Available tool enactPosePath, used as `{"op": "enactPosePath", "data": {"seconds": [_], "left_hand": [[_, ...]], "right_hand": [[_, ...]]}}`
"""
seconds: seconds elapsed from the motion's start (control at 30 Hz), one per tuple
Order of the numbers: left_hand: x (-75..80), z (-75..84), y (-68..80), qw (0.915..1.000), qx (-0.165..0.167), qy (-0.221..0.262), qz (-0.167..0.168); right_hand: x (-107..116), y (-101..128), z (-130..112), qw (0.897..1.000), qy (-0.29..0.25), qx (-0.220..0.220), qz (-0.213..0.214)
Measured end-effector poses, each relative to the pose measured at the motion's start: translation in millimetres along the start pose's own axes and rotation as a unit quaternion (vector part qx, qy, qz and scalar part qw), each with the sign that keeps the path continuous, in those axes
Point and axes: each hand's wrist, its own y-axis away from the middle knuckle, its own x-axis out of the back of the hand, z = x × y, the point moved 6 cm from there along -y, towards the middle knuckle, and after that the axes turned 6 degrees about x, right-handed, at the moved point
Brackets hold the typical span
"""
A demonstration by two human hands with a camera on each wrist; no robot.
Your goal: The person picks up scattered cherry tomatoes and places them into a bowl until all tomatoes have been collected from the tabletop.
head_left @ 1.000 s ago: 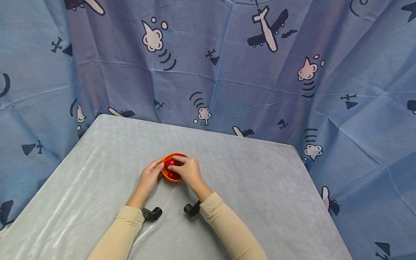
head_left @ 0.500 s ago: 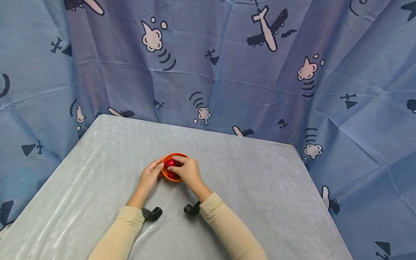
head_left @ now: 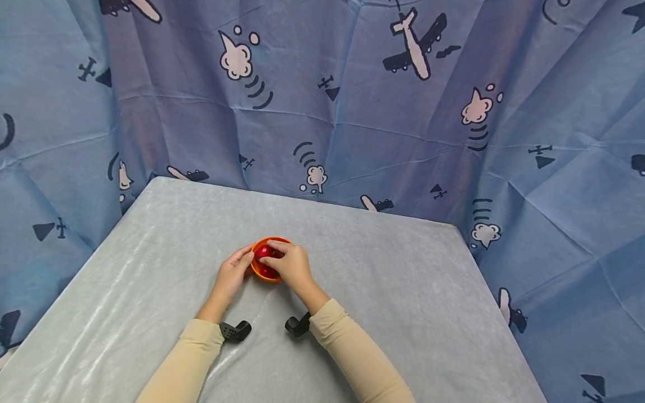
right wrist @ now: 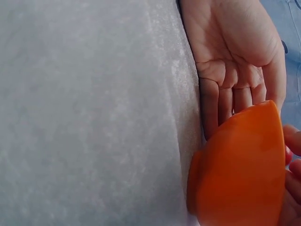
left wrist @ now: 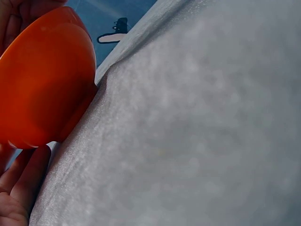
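Observation:
An orange bowl (head_left: 256, 271) stands on the cloth-covered table, with round, glossy red pieces inside. My left hand (head_left: 233, 273) holds the bowl at its left side, thumb at the rim and fingers along the outer wall. From the right, my right hand (head_left: 294, 267) reaches over the rim, its index finger and thumb around one red ball (head_left: 264, 251). A second red piece (head_left: 266, 272) shows below the thumb; the rest of the contents is hidden by the hand. In the left wrist view the bowl's smooth outer wall (left wrist: 51, 75) fills the upper left.
Pale grey cloth (head_left: 393, 302) covers the table on all sides of the bowl. Behind the table's far edge hangs a blue curtain (head_left: 201, 129) printed with airplanes and clouds. Black wrist devices (head_left: 235, 331) sit at both cuffs.
The red ball between the right finger and thumb has shifted slightly left, and the lower red piece looks a little different. Both hands and the bowl stay almost in place.

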Motion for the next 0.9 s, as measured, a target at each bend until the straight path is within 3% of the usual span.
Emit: {"op": "enactPosePath", "data": {"seconds": [0.47,0.9], "left_hand": [[-2.4,1.8,0.8,1.0,-0.001,0.002,-0.003],[0.7,2.2,0.4,0.9998,0.004,-0.017,-0.001]], "right_hand": [[2.3,0.4,-1.4,1.0,0.002,0.009,-0.001],[17.1,6.9,3.3,0.998,-0.054,-0.023,0.005]]}}
